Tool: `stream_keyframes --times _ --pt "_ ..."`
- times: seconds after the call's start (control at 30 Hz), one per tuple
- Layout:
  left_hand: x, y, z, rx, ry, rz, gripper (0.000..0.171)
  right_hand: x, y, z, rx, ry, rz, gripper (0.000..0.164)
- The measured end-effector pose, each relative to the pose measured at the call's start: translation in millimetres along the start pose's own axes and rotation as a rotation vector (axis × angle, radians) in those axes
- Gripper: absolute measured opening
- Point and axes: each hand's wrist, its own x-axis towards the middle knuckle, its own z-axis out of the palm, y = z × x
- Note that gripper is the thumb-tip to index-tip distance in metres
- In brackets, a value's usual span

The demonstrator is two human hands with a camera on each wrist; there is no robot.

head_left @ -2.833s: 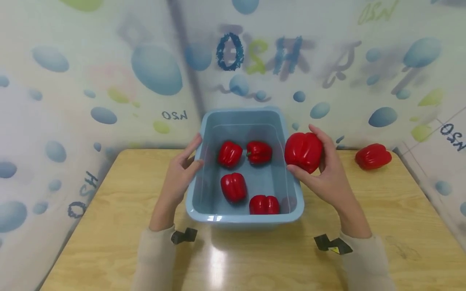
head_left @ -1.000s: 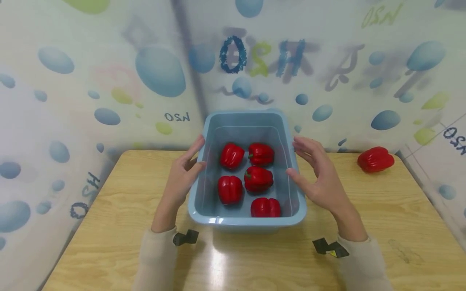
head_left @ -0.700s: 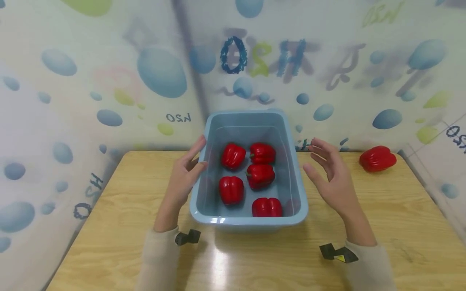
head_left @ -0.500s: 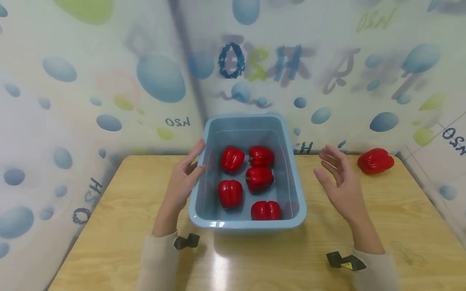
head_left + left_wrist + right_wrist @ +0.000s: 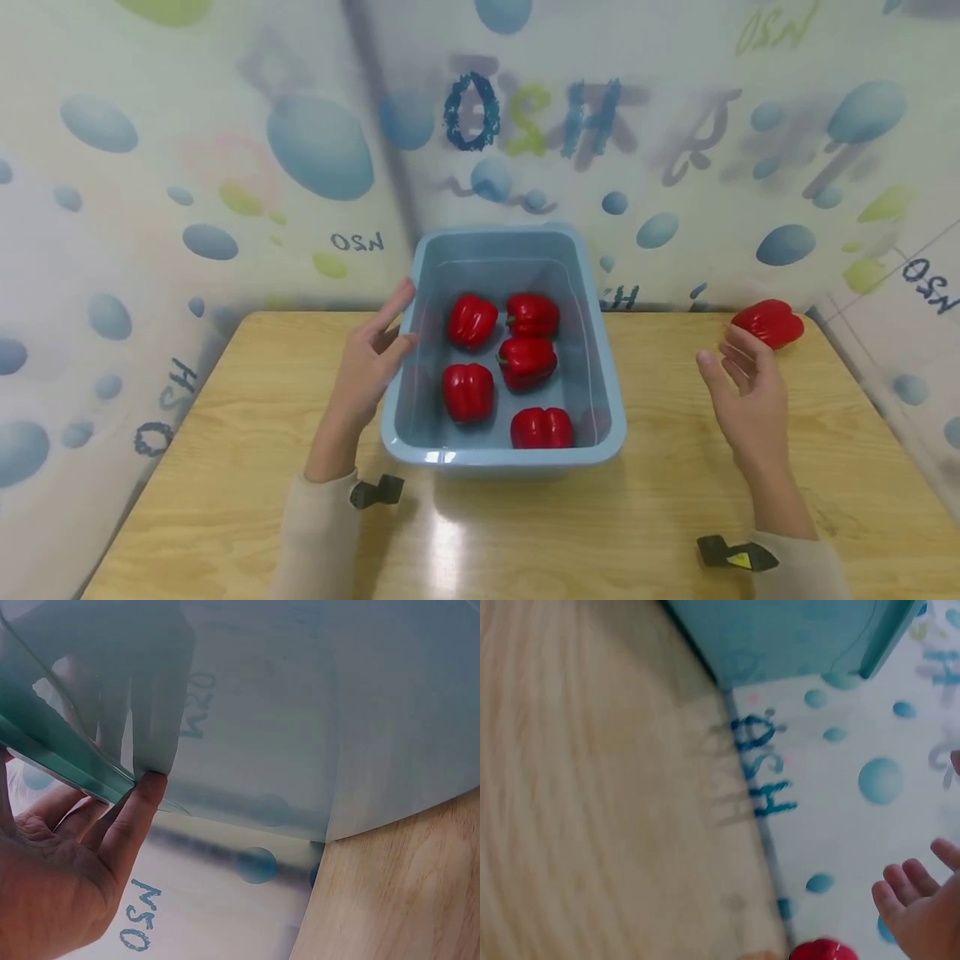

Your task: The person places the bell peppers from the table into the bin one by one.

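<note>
A blue plastic bin [image 5: 502, 457] stands mid-table with several red bell peppers [image 5: 468, 392] in it. My left hand [image 5: 363, 367] rests on the bin's left rim. In the left wrist view its fairly straight fingers [image 5: 135, 821] touch the bin from outside. My right hand [image 5: 753, 408] hovers over the right part of the table, holding nothing, fingers slightly bent and thumb spread. Just beyond its fingertips, partly covered by them, a single red bell pepper [image 5: 780, 323] lies near the far right corner. Only that pepper's edge [image 5: 823, 951] shows in the right wrist view.
Wooden tabletop [image 5: 660, 500] surrounds the bin on the left, front and right. A patterned white wall covering [image 5: 660, 183] rises directly behind the table's far edge and along both sides. The bin's far end is close to that wall.
My right hand held a bell pepper over the bin's right rim; that pepper now lies among those inside. The hand has since moved right, up to the pepper outside. The left hand stayed put.
</note>
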Motion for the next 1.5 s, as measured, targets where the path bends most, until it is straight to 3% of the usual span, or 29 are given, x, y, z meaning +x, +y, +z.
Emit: stream_keyframes --times 0.1,0.23,0.63,0.9,1.1,1.2,1.33,1.5 --pt "-0.4 0.0 -1.5 0.000 0.005 -0.010 0.062 4.8 12.1 -4.8 0.000 0.074 0.082 0.056" --pt "-0.1 0.0 -2.8 0.003 0.008 -0.009 0.062 11.3 31.9 -13.2 -0.007 0.128 0.117 0.056" --pt "-1.4 -4.6 2.9 0.010 -0.013 -0.001 0.063 20.7 69.8 -33.5 -0.039 0.210 0.254 0.061" --pt "-0.3 -5.2 0.9 0.012 -0.017 -0.005 0.063 35.4 87.2 -28.5 0.167 0.263 0.395 0.065" --pt "-0.4 -4.6 -1.2 0.002 -0.017 -0.007 0.063 51.8 89.9 -20.6 0.143 0.320 0.375 0.062" --pt "-0.7 -3.3 -2.5 0.001 -0.014 -0.004 0.064 60.8 88.1 -18.7 0.194 0.341 0.375 0.061" --pt "-1.3 -1.6 -3.2 0.000 -0.007 0.004 0.064 71.1 87.1 -19.2 0.263 0.349 0.376 0.065" --pt "-1.4 -0.6 -0.8 -0.002 -0.009 0.018 0.064 83.0 88.8 -25.1 0.241 0.340 0.358 0.075"
